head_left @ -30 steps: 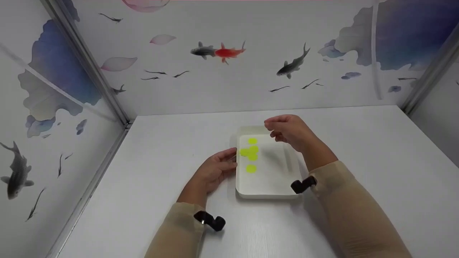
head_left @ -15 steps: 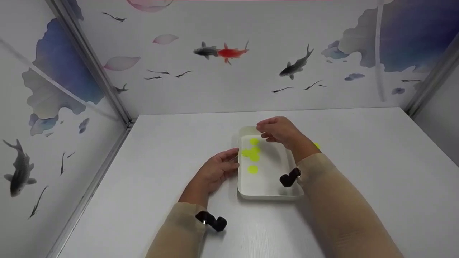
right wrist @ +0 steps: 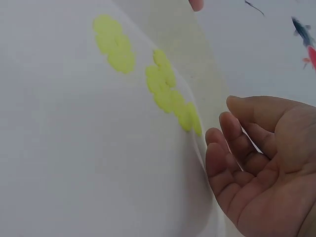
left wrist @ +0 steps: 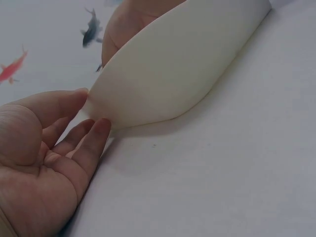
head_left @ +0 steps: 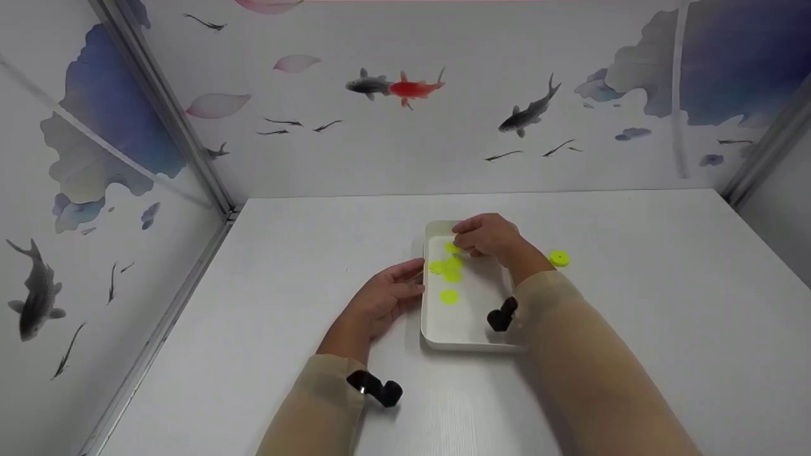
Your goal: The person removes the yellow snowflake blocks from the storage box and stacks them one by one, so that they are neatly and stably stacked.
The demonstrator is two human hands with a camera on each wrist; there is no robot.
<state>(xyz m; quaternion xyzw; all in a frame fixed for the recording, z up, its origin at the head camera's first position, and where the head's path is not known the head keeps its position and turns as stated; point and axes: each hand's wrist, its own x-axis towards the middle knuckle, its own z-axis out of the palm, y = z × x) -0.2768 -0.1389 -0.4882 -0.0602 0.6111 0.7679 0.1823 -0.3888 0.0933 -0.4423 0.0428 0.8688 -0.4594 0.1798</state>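
A shallow white tray (head_left: 472,323) lies on the table, holding several flat bright-yellow discs with scalloped edges (head_left: 451,269) along its left side. My left hand (head_left: 380,297) rests against the tray's left wall; in the left wrist view its thumb and fingertips touch the outside of the white wall (left wrist: 163,69), fingers mostly straight. Over the tray's far end, my right hand (head_left: 491,237) reaches down beside the farthest disc (head_left: 452,247). Its fingers are loosely bent in the right wrist view, and I see nothing between them. Yellow discs (right wrist: 168,89) lie just left of the fingertips there.
Another yellow piece (head_left: 559,258), with a small dark spot at its centre, is on the table right of the tray. A white wall (head_left: 412,145) printed with fish stands behind the table (head_left: 304,253), with a metal post (head_left: 165,101) at the left corner.
My right hand has moved left and lower, down to the farthest disc. The yellow piece right of the tray has come out from behind the right arm. The left hand stays at the tray.
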